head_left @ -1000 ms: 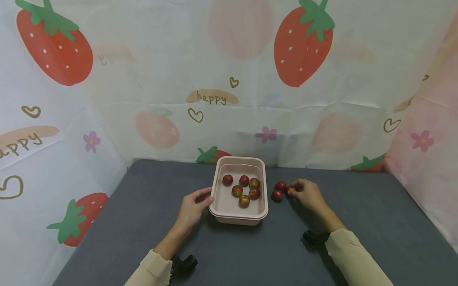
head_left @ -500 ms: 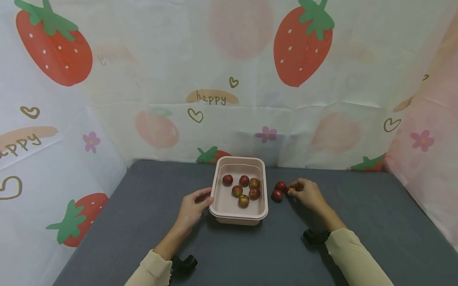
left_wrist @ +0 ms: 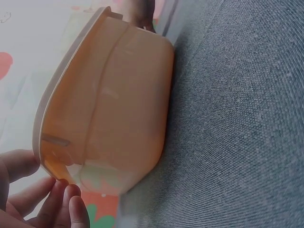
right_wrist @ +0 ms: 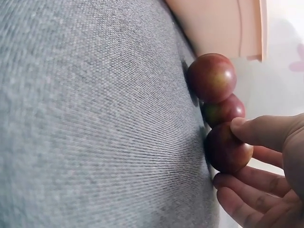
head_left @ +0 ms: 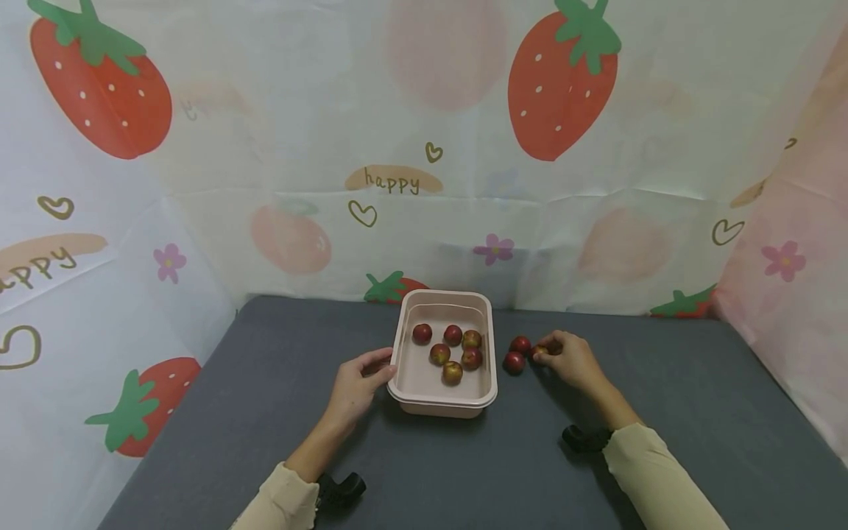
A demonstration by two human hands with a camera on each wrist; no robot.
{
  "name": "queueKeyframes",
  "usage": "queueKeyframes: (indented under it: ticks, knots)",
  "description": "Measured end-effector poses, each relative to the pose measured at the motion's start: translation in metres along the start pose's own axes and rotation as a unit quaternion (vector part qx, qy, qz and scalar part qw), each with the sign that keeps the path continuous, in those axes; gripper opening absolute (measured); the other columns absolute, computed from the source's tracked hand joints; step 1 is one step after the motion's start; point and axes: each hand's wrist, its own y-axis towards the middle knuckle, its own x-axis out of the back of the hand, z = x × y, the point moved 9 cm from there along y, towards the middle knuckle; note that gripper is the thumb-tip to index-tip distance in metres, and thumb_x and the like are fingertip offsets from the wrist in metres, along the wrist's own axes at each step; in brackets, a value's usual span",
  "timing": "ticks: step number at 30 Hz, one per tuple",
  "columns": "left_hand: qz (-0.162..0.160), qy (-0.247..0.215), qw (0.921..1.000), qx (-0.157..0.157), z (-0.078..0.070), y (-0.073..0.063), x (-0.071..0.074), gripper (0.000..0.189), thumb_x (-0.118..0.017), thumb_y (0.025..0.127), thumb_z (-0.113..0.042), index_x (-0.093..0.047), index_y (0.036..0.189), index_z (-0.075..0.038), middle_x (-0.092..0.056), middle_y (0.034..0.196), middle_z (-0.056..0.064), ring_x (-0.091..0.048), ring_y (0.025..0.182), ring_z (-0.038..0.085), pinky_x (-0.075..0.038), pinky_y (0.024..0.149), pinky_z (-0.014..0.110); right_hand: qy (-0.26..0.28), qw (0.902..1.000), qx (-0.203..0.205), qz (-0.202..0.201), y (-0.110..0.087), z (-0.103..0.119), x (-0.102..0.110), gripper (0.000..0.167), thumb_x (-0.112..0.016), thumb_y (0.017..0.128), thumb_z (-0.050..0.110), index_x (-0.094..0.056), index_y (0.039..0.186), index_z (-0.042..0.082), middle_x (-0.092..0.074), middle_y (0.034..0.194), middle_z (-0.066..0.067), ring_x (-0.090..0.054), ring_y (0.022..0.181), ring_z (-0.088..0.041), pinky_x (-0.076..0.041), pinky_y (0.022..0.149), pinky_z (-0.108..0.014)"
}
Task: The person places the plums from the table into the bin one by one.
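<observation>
My left hand (head_left: 354,386) grips the left rim of a pale pink plastic box (head_left: 420,384), thumb and fingers at the edge, as the left wrist view shows on the box wall (left_wrist: 128,95). Several red and yellowish plums (head_left: 452,373) lie loose inside. To the right of the box, my right hand (head_left: 571,361) holds a plum (right_wrist: 229,148) between thumb and fingers, low at the table surface. Beside it sit two more plums, a nearer one (head_left: 513,362) and a farther one (head_left: 520,344), both resting on the table.
A dark grey cloth covers the table (head_left: 424,471). Behind it and at both sides hang pale sheets (head_left: 530,221) printed with strawberries, hearts and flowers. Black wrist mounts (head_left: 341,489) sit on both forearms, close above the table.
</observation>
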Motion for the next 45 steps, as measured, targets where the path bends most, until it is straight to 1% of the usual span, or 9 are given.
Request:
queueKeyframes:
  ticks: [4, 9, 11, 15, 18, 23, 32, 39, 45]
  knots:
    - [0.000, -0.004, 1.0000, 0.001, 0.001, 0.000, 0.001, 0.035, -0.067, 0.091, -0.014, -0.065, 0.125, -0.004, -0.069, 0.113, 0.015, -0.061, 0.104, 0.022, -0.046, 0.079, 0.021, 0.007, 0.9999, -0.007, 0.002, 0.000, 0.000, -0.001, 0.024, -0.071, 0.089, 0.017, -0.065, 0.105, 0.001, -0.070, 0.098, -0.016, -0.066, 0.087, -0.026, -0.051, 0.069, -0.037]
    - [-0.004, 0.000, 0.9997, -0.026, -0.004, 0.000, 0.002, 0.033, -0.067, 0.091, -0.014, -0.066, 0.122, -0.001, -0.070, 0.106, 0.015, -0.063, 0.098, 0.020, -0.047, 0.077, 0.023, 0.010, 0.9999, -0.004, -0.002, 0.000, 0.001, -0.001, 0.025, -0.071, 0.088, 0.017, -0.065, 0.105, 0.000, -0.070, 0.099, -0.018, -0.067, 0.088, -0.028, -0.051, 0.067, -0.036]
    - [-0.004, 0.002, 0.9996, -0.029, -0.004, 0.001, 0.002, 0.033, -0.068, 0.090, -0.015, -0.067, 0.121, -0.001, -0.070, 0.104, 0.014, -0.063, 0.096, 0.018, -0.048, 0.076, 0.023, 0.013, 0.9999, -0.004, -0.004, 0.000, 0.000, 0.000, 0.026, -0.071, 0.088, 0.018, -0.065, 0.106, 0.000, -0.070, 0.100, -0.018, -0.066, 0.090, -0.029, -0.051, 0.068, -0.036]
    - [0.002, -0.005, 1.0000, -0.006, 0.000, 0.001, 0.001, 0.034, -0.068, 0.090, -0.013, -0.066, 0.123, -0.004, -0.070, 0.108, 0.013, -0.062, 0.101, 0.019, -0.047, 0.079, 0.023, 0.026, 0.9996, -0.008, -0.004, -0.001, -0.001, 0.002, 0.028, -0.072, 0.088, 0.019, -0.065, 0.108, 0.000, -0.069, 0.104, -0.019, -0.066, 0.093, -0.030, -0.051, 0.070, -0.035]
    - [0.004, -0.009, 0.9999, 0.002, 0.000, 0.001, 0.000, 0.036, -0.068, 0.090, -0.013, -0.065, 0.124, -0.003, -0.069, 0.111, 0.015, -0.062, 0.104, 0.022, -0.046, 0.081, 0.024, 0.044, 0.9990, -0.007, -0.009, -0.003, 0.001, 0.005, 0.028, -0.072, 0.089, 0.020, -0.065, 0.108, 0.001, -0.069, 0.105, -0.019, -0.066, 0.095, -0.030, -0.052, 0.071, -0.034]
    - [0.001, -0.015, 0.9999, 0.003, -0.001, 0.001, 0.000, 0.037, -0.069, 0.090, -0.014, -0.064, 0.125, -0.001, -0.069, 0.112, 0.016, -0.062, 0.105, 0.022, -0.046, 0.081, 0.024, 0.062, 0.9978, 0.008, -0.023, -0.006, 0.011, 0.015, 0.028, -0.072, 0.088, 0.020, -0.066, 0.108, 0.002, -0.070, 0.105, -0.018, -0.066, 0.096, -0.030, -0.053, 0.074, -0.035]
    - [-0.003, -0.012, 0.9999, 0.007, 0.002, 0.003, 0.000, 0.034, -0.069, 0.090, -0.012, -0.066, 0.123, -0.003, -0.070, 0.108, 0.015, -0.062, 0.102, 0.020, -0.046, 0.079, 0.022, 0.062, 0.9965, 0.041, -0.037, -0.011, 0.036, 0.027, 0.030, -0.073, 0.088, 0.020, -0.066, 0.109, 0.001, -0.070, 0.104, -0.018, -0.068, 0.094, -0.029, -0.054, 0.077, -0.035]
    - [-0.004, -0.011, 0.9999, 0.002, 0.000, 0.001, 0.001, 0.035, -0.068, 0.090, -0.013, -0.065, 0.124, -0.001, -0.070, 0.108, 0.016, -0.062, 0.101, 0.020, -0.046, 0.077, 0.022, 0.086, 0.9946, 0.052, -0.027, -0.016, 0.053, 0.031, 0.032, -0.073, 0.088, 0.025, -0.066, 0.111, 0.004, -0.070, 0.105, -0.014, -0.066, 0.094, -0.024, -0.052, 0.080, -0.036]
    - [-0.004, -0.010, 0.9999, 0.006, 0.001, 0.001, 0.001, 0.035, -0.069, 0.090, -0.013, -0.066, 0.124, -0.002, -0.070, 0.109, 0.015, -0.062, 0.101, 0.020, -0.045, 0.077, 0.022, 0.087, 0.9942, 0.060, -0.022, -0.018, 0.067, 0.035, 0.033, -0.073, 0.088, 0.025, -0.066, 0.112, 0.004, -0.070, 0.102, -0.013, -0.065, 0.088, -0.020, -0.051, 0.076, -0.034]
